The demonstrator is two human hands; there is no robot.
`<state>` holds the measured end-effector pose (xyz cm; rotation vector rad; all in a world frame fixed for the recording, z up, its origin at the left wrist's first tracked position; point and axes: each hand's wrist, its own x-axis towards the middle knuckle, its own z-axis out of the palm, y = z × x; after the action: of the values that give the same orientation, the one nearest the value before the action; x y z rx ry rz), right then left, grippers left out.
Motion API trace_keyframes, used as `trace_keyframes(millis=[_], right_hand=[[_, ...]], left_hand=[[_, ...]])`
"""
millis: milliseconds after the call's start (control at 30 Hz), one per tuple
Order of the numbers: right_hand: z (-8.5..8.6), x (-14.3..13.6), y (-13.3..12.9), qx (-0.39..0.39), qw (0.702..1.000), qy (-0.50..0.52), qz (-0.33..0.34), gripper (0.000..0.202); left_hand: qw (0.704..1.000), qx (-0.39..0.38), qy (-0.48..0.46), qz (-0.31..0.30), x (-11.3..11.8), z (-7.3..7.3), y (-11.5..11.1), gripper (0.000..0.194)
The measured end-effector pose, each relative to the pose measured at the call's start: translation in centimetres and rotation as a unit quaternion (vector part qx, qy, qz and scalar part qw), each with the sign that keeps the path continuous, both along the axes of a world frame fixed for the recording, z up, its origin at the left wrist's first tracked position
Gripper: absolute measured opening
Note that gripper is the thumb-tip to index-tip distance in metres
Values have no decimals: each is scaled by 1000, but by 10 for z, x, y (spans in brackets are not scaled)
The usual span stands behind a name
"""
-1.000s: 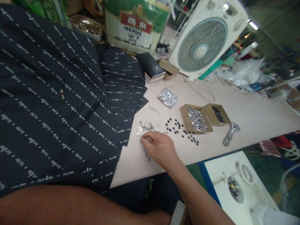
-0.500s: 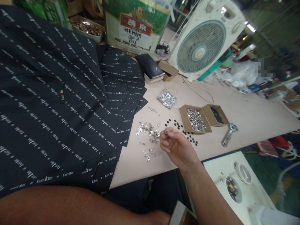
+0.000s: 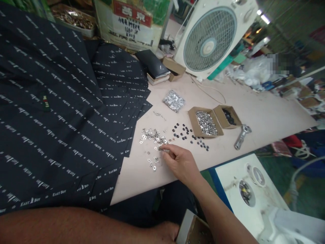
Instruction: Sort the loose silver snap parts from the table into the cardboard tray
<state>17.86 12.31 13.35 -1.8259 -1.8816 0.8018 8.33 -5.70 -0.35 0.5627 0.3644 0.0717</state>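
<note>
My right hand [image 3: 179, 162] reaches over the table with thumb and fingertips pinched at the edge of a loose pile of small silver metal rings [image 3: 152, 135]; whatever lies between the fingertips is too small to make out. Black round pieces [image 3: 184, 137] are scattered beyond it. At the bottom edge, my left hand [image 3: 169, 231] is beside an open cardboard box [image 3: 186, 225]; its fingers are mostly hidden. Dark cloth printed with white lettering [image 3: 63, 128] covers the table's left part.
Behind are a box of silver pieces [image 3: 194, 123], a box of black pieces [image 3: 220, 117], a metal tool [image 3: 241, 137], a bag of silver pieces [image 3: 174, 101] and a fan [image 3: 208, 47]. A white machine surface [image 3: 228, 179] stands at the right.
My right hand has turned palm down and lowered to the silver pieces; before, it was raised with a small metal piece at its fingertips. The view has shifted slightly.
</note>
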Motion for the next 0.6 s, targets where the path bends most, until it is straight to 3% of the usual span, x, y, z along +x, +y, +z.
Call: trace_keyframes(millis=[167,267,467,600], right_hand=[[-13,3,-18,86,992,-54,68,24],[-12,6,-26,90,991,-45,92,22],[-11,11,-23,99,995,-19,6,20],[-15,10,-18,107,993,-46,26,23]], left_hand=[[1000,-11,2,1,1,-1,-1,68],[1000,-15,5,3,0,1,0,71],[1000,-29,-10,2,-6,15,6,78],[999,-35,-19,3,-8,23,11,78]])
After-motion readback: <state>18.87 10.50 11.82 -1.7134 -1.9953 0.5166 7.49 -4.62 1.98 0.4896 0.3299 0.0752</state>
